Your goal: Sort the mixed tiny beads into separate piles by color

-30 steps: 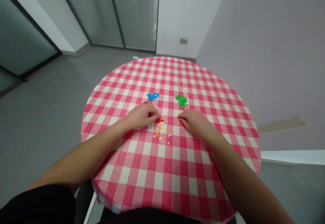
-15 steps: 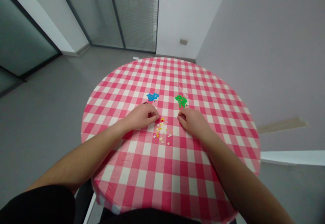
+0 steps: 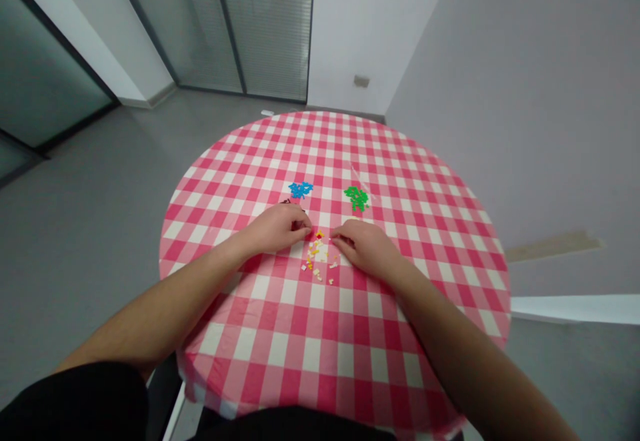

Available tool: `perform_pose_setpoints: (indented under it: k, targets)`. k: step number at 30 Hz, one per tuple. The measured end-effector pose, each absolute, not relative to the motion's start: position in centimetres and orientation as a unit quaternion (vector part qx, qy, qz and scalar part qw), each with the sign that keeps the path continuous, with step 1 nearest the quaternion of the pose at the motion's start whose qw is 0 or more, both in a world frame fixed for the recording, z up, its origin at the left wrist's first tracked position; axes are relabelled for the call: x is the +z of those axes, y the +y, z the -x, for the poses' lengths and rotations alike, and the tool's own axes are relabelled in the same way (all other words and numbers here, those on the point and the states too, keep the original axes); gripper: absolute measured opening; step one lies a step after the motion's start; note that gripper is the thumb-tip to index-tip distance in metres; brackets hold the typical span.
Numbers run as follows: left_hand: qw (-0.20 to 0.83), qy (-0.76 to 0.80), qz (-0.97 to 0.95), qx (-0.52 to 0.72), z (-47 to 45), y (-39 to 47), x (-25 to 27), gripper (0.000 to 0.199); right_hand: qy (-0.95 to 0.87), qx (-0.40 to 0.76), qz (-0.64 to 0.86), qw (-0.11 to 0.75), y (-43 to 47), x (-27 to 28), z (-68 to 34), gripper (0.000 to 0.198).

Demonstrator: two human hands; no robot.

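Note:
My left hand [image 3: 281, 229] rests on the checked cloth with its fingers curled and the thumb close to the index finger. Whatever its fingertips may hold is too small to make out. Opposite it, my right hand [image 3: 364, 249] is closed in a pinch, fingertips just above loose pieces; anything between them cannot be seen. Between the hands, a small yellow-and-red piece [image 3: 319, 235] lies beside the left fingertips. Small white and yellow pieces [image 3: 317, 271] are scattered nearer to me. Partly hidden behind my left hand are dark brown bits [image 3: 286, 201].
A pile of small blue pieces [image 3: 301, 190] lies beyond my left hand, and a green pile [image 3: 357, 198] beyond my right. Pale yellow bits [image 3: 355, 218] show behind the right hand. The round table wears a red-and-white checked cloth [image 3: 313, 354]. A wall [image 3: 550, 127] stands at right.
My right hand has moved left and slightly toward me, from beside the green pile to the scattered pieces. The left hand has hardly moved.

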State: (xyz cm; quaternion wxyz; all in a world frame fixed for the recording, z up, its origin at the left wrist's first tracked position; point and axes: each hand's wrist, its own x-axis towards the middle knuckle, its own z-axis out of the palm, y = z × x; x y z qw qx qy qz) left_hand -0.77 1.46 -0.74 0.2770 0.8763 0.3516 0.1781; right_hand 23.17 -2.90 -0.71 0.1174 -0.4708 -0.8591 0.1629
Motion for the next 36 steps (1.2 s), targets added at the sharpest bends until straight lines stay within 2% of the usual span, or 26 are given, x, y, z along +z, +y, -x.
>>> perform_pose_setpoints:
  k: [3, 11, 36]
  targets:
    - [0.272, 0.348, -0.882, 0.163, 0.8, 1.4, -0.5, 0.015, -0.887, 0.166, 0.417, 0.107, -3.2, -0.9, -22.6, 0.019]
    - [0.266, 0.342, -0.89, 0.144, 0.5, 1.2, -0.1, 0.017, -0.889, 0.203, 0.394, 0.118, -3.4, -1.2, -22.0, 0.018]
    - [0.27, 0.343, -0.886, 0.159, 0.6, 1.2, -0.2, 0.016, -0.873, 0.225, 0.406, 0.149, -2.9, -1.7, -22.0, 0.014]
